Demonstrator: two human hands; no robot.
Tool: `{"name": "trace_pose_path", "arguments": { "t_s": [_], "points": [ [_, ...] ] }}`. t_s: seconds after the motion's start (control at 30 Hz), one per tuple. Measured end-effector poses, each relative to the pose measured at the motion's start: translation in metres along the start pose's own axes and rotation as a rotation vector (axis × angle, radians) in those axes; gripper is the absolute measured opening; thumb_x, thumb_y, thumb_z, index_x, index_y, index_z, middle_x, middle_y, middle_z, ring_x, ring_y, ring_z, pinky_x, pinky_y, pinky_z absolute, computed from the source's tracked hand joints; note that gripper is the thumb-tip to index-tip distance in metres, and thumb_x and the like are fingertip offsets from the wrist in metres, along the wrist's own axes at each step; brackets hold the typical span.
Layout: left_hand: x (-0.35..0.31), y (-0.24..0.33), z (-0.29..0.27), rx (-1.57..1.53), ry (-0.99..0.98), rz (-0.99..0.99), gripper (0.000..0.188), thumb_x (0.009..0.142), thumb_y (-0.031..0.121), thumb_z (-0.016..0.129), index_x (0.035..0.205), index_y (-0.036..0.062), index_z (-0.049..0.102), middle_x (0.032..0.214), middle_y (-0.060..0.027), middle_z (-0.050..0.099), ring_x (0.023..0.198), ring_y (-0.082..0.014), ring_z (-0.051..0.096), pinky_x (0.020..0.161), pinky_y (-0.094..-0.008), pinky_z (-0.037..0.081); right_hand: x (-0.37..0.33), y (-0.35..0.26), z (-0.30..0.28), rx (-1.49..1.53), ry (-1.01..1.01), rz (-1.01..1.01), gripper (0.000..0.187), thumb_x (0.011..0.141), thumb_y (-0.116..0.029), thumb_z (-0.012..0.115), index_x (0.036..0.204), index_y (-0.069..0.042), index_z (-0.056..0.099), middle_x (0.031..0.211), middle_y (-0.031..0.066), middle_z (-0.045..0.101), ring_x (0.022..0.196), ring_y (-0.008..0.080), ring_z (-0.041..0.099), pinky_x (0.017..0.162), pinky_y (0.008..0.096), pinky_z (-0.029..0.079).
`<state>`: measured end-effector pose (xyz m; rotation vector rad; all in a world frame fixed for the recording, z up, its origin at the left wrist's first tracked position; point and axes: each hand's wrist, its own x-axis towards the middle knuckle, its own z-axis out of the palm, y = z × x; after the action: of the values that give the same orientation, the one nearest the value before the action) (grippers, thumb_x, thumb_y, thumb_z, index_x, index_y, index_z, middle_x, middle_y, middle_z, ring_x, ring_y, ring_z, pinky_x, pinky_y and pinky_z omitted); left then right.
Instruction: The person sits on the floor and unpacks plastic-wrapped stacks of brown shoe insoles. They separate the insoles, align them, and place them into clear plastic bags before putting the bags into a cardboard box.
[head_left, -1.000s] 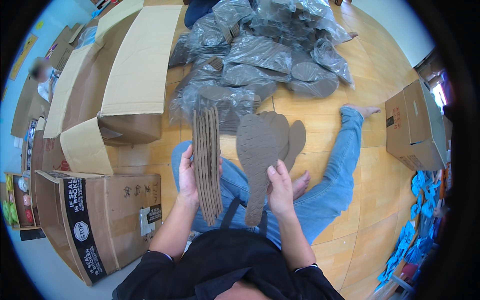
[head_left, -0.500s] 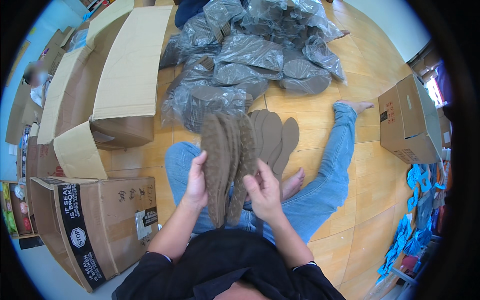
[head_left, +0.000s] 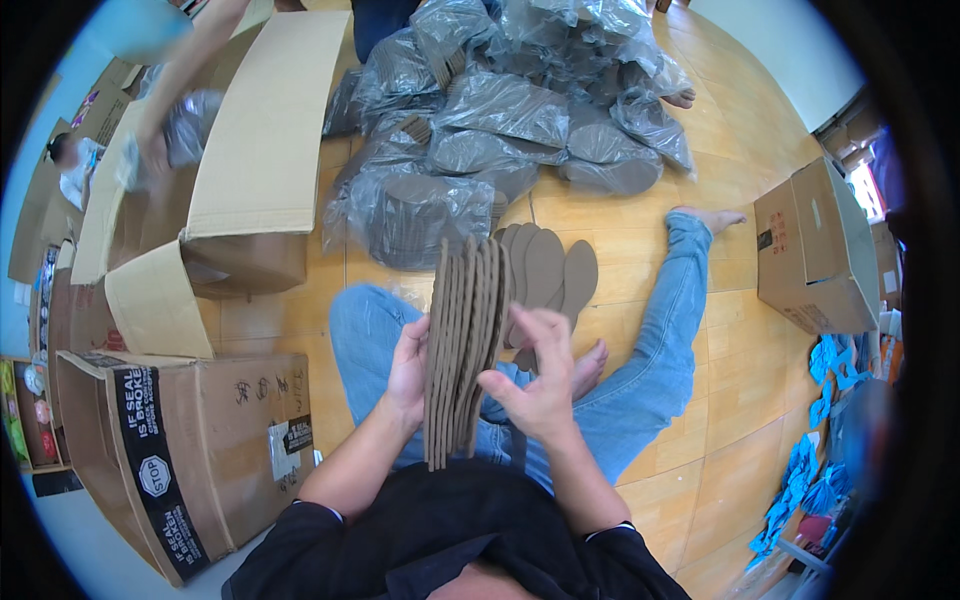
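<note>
I sit on a wooden floor with my legs in blue jeans spread out. My left hand [head_left: 408,368] grips a stack of brown shoe insoles [head_left: 462,345] held on edge above my lap. My right hand [head_left: 537,383] is at the stack's right side, fingers spread and touching its outer insole. A few more brown insoles [head_left: 553,272] lie fanned on the floor just beyond the stack, between my legs.
A heap of clear plastic bags of insoles [head_left: 500,110] lies ahead. Open cardboard boxes [head_left: 215,150] stand at the left, where another person's arm [head_left: 180,80] reaches into one. A closed box [head_left: 200,440] is at my left, another box [head_left: 815,250] at the right, blue pieces [head_left: 815,440] beyond.
The single insole that my right hand held has joined the stack in my left hand. The stack turned edge-on again. Another person's arm has come in at the upper left.
</note>
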<state>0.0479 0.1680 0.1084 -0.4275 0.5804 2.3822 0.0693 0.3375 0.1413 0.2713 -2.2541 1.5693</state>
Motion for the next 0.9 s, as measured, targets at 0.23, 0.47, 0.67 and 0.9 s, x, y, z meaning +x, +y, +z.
{"name": "trace_pose_path", "arguments": {
  "t_s": [0.23, 0.47, 0.67, 0.9],
  "points": [
    [-0.006, -0.011, 0.008, -0.126, -0.301, -0.102, 0.062, 0.092, 0.047, 0.036, 0.135, 0.0035, 0.046, 0.119, -0.0208, 0.06, 0.099, -0.0371, 0.065, 0.078, -0.052, 0.059, 0.037, -0.001, -0.021, 0.433, -0.398, 0.267, 0.095, 0.066, -0.032, 0.085, 0.143, -0.004, 0.035, 0.134, 0.017, 0.043, 0.125, 0.0283, 0.044, 0.104, 0.0387, 0.036],
    [-0.004, -0.001, 0.027, 0.125, -0.145, 0.177, 0.059, 0.088, 0.036, 0.046, 0.137, 0.0027, 0.043, 0.123, -0.0177, 0.058, 0.108, -0.0307, 0.062, 0.092, -0.0434, 0.051, 0.023, 0.003, -0.012, 0.565, -0.164, 0.243, 0.101, 0.079, -0.041, 0.075, 0.15, -0.002, 0.016, 0.146, 0.0218, 0.032, 0.135, 0.0319, 0.036, 0.11, 0.0404, 0.029],
    [-0.008, -0.019, 0.077, 1.066, -0.01, 0.687, 0.095, 0.07, 0.008, 0.053, 0.152, 0.0002, 0.005, 0.148, -0.0221, 0.027, 0.138, -0.033, 0.03, 0.114, -0.0395, 0.023, -0.015, 0.002, 0.017, 0.807, 0.085, 0.397, 0.083, 0.094, -0.053, 0.051, 0.15, -0.003, 0.017, 0.146, 0.0187, 0.035, 0.135, 0.028, 0.037, 0.11, 0.0396, 0.031],
    [-0.002, -0.012, 0.089, 1.803, -0.607, 0.709, 0.094, 0.076, 0.029, 0.077, 0.148, -0.0004, 0.024, 0.151, -0.0255, 0.028, 0.14, -0.039, 0.029, 0.114, -0.0454, 0.024, -0.003, 0.048, -0.028, 1.56, 0.372, 0.968, 0.062, 0.096, -0.06, 0.038, 0.125, -0.007, 0.054, 0.116, 0.0095, 0.062, 0.103, 0.0234, 0.062, 0.093, 0.0403, 0.05]
  ]
}}
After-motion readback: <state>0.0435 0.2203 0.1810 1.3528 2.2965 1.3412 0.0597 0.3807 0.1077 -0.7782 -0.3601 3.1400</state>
